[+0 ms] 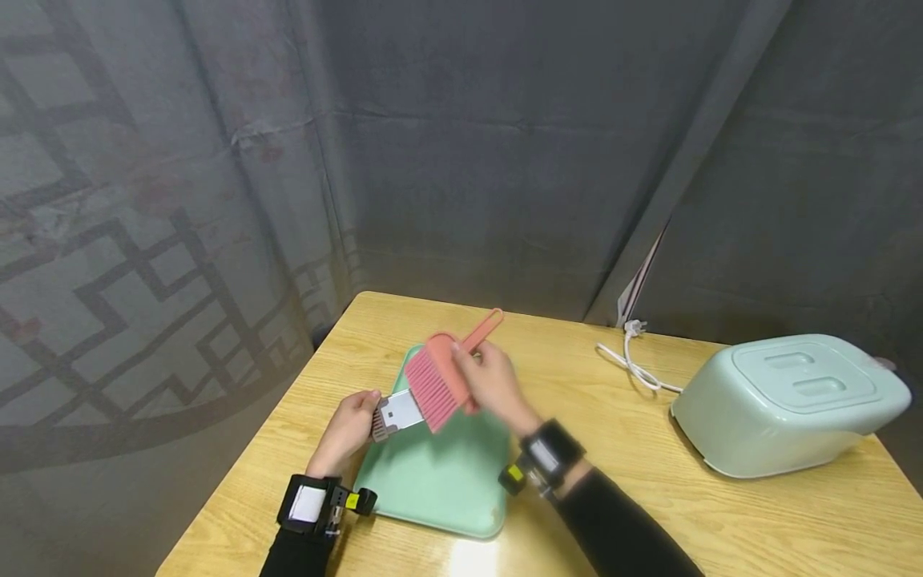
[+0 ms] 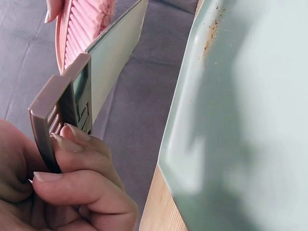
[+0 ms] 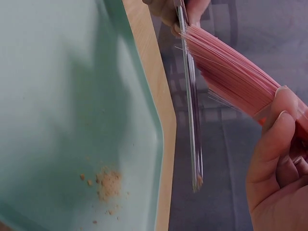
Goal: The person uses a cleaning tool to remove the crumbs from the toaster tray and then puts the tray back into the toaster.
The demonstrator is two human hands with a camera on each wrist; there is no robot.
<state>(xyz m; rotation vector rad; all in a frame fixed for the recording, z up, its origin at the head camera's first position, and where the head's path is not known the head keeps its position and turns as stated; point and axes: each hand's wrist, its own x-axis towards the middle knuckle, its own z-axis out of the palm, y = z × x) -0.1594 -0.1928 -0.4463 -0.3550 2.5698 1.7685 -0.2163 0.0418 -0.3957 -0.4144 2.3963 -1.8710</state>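
Observation:
My left hand (image 1: 346,429) pinches the grey slotted end of a toaster crumb tray (image 1: 401,412), a thin metal sheet tilted over the green tray (image 1: 440,481). With my right hand (image 1: 493,385) I grip a pink hand brush (image 1: 449,362) near the base of its handle. In the right wrist view the pink bristles (image 3: 231,72) touch the face of the metal sheet (image 3: 193,125). A small heap of brown crumbs (image 3: 109,184) lies on the green tray below. The left wrist view shows the crumb tray's plastic end (image 2: 50,101) between thumb and curled fingers.
A mint-green toaster (image 1: 764,425) stands on the wooden table (image 1: 577,377) at the right. Its white cord and plug (image 1: 634,353) lie near the back edge. Grey curtains (image 1: 490,176) hang behind and to the left.

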